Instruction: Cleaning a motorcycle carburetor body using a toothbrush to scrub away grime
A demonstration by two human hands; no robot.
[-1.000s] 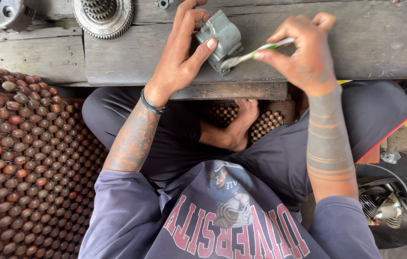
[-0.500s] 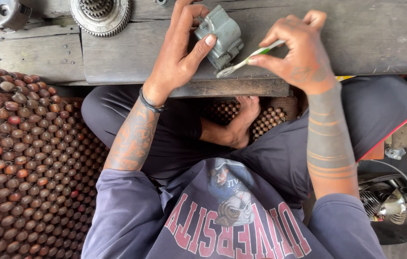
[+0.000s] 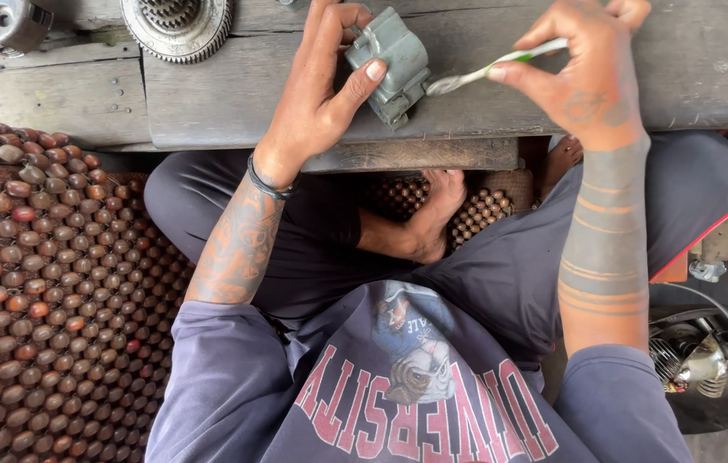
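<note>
Item: grey metal casting [image 3: 388, 62], far centre on the wooden bench [image 3: 210, 103]. Left hand [image 3: 321, 94] clamps it, thumb across the near face. Right hand [image 3: 591, 77] pinches a green-and-white toothbrush [image 3: 501, 67], bristles touching the casting's right side. Advice: likely best to brace the part against the bench and use short strokes. Toothed gear [image 3: 177, 24] lies far left.

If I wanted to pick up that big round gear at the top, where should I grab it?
Grab the gear by its outer toothed rim, coming straight down from above. It lies flat on the wooden bench, so fingers can pinch opposite edges. The raised middle hub looks narrower and probably greasier.
</note>
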